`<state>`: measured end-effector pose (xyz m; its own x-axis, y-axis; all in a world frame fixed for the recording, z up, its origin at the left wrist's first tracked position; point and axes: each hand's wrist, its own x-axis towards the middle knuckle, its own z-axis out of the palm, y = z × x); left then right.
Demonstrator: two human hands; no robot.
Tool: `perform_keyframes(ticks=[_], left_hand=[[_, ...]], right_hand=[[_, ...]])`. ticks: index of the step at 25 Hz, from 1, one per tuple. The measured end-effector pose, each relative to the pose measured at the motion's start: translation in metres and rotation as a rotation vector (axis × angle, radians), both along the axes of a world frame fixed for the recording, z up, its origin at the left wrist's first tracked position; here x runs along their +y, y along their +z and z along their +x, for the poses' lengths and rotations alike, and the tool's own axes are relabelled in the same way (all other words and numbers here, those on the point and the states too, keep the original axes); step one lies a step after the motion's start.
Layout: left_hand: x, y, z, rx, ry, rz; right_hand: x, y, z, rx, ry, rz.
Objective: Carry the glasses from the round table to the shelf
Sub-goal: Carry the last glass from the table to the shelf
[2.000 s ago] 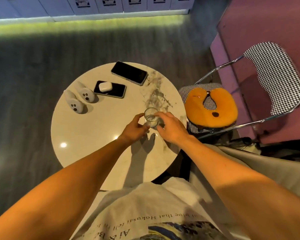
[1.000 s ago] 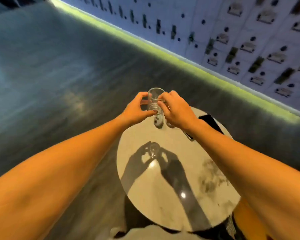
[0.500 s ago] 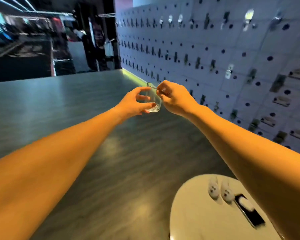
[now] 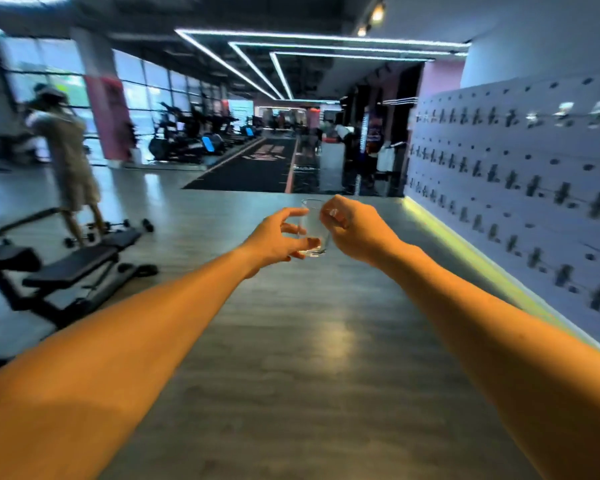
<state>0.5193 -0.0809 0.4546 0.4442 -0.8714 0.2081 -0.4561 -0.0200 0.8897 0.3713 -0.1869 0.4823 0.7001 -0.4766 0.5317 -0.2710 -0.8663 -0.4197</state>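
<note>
A small clear drinking glass point(image 4: 313, 233) is held out in front of me at arm's length, above the grey floor. My left hand point(image 4: 278, 239) cups its left side and base with curled fingers and thumb. My right hand point(image 4: 352, 232) pinches the rim from the right. The round table and the shelf are out of view.
A wall of white lockers point(image 4: 520, 188) runs along the right with a lit strip at its foot. A black weight bench point(image 4: 66, 265) stands at the left, with dumbbells and a standing person point(image 4: 66, 161) behind it. Exercise machines point(image 4: 191, 136) line the far left; grey floor point(image 4: 302, 341) stretches ahead.
The glass was lifted off the round table in both hands. The view has swung up and away from the table, which has left the frame, and now faces down the gym hall.
</note>
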Motion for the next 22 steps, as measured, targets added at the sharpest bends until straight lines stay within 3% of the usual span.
perform_keyframes(ticks=[12, 22], left_hand=[[0.115, 0.028, 0.213, -0.020, 0.572, -0.059], [0.308, 0.022, 0.327, -0.044, 0.962, -0.040]], right_hand=[[0.052, 0.030, 0.289, -0.009, 0.572, 0.009], [0.226, 0.023, 0.478, 0.013, 1.019, -0.002]])
